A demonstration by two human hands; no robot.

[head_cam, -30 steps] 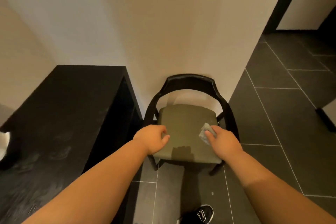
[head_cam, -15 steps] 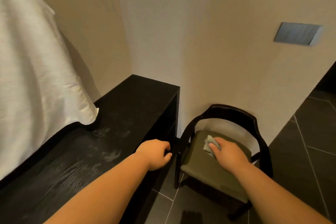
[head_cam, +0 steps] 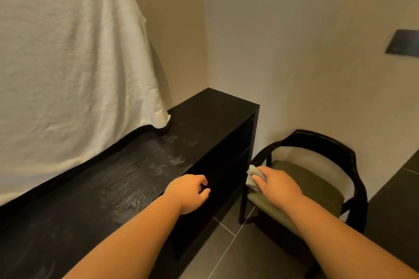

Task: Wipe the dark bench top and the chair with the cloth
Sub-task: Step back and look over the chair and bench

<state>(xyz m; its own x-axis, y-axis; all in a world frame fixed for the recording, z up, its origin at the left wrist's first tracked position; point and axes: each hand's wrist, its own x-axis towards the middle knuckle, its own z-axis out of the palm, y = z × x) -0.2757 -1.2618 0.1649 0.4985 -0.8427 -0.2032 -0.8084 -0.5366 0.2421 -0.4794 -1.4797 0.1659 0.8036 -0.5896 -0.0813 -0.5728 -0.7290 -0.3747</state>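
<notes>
The dark bench top (head_cam: 127, 179) runs from the lower left to the wall corner, with pale smudges on its wood grain. A black chair (head_cam: 349, 156) with an olive seat cushion (head_cam: 317, 183) stands right of the bench. My right hand (head_cam: 276, 186) grips a small pale cloth (head_cam: 251, 176) over the seat's left front edge, close to the bench's end. My left hand (head_cam: 189, 192) hovers with loosely curled fingers at the bench's front edge, holding nothing.
A white sheet (head_cam: 68, 63) drapes over something tall at the back of the bench and hangs onto its top. Beige walls meet behind the bench. A dark wall plate (head_cam: 402, 45) is at the right. Grey floor tiles (head_cam: 229, 253) lie below.
The view has swung left, from the chair toward the bench and sheet. My right hand has slid the cloth to the seat's left edge; my left hand has left the seat for the bench edge.
</notes>
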